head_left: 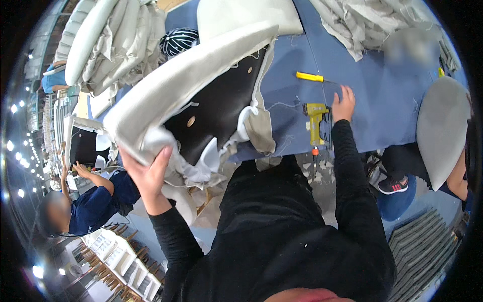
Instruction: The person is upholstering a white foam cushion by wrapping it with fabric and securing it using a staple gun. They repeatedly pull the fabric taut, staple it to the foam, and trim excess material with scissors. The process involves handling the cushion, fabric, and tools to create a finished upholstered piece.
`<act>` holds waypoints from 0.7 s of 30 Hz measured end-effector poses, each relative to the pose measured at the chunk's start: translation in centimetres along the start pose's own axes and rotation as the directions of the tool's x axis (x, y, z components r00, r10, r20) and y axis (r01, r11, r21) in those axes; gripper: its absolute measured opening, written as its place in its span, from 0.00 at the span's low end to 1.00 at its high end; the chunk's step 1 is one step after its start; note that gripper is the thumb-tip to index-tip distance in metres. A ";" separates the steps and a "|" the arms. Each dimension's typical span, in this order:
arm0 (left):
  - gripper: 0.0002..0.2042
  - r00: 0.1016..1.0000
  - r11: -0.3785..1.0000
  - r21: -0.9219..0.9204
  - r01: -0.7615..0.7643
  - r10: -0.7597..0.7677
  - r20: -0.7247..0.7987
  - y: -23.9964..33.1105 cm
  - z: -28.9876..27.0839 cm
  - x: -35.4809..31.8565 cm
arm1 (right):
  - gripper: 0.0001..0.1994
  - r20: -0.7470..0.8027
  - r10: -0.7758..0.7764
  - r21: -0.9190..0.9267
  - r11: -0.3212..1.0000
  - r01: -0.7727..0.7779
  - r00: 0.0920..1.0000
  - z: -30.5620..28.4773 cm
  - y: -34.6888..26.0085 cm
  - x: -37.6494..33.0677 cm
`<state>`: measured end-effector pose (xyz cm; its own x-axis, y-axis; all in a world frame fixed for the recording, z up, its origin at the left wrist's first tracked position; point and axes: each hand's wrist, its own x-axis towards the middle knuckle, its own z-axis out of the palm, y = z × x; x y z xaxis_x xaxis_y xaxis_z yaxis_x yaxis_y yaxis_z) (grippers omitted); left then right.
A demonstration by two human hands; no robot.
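A blue table stretches across the far side. At its left, a cream upholstered panel is held tilted, dark underside showing; the left hand grips its near left corner, thumb over the fabric. Rightward lies a yellow staple gun; just right of it, the right hand's fingers sit slightly apart, near a yellow-handled screwdriver.

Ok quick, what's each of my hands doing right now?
Left hand: closed on the corner of the pale upholstered piece.
Right hand: open, no visible hold, beside the yellow nail gun.
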<state>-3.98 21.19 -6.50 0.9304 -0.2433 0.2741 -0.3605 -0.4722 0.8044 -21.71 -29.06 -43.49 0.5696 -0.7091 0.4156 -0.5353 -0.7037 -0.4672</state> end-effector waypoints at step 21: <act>0.32 0.524 0.013 -0.805 0.593 -0.765 0.374 -22.1 -13.1 -18.6 | 0.34 0.923 -0.111 0.358 -0.110 -0.927 0.369 -16.3 -29.1 -11.2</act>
<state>-12.42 47.28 -22.46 0.7387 -0.0828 -0.6689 0.6006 0.5312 0.5976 -22.65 -1.33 -21.86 0.8455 -0.1433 -0.5145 -0.2461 0.7504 -0.6135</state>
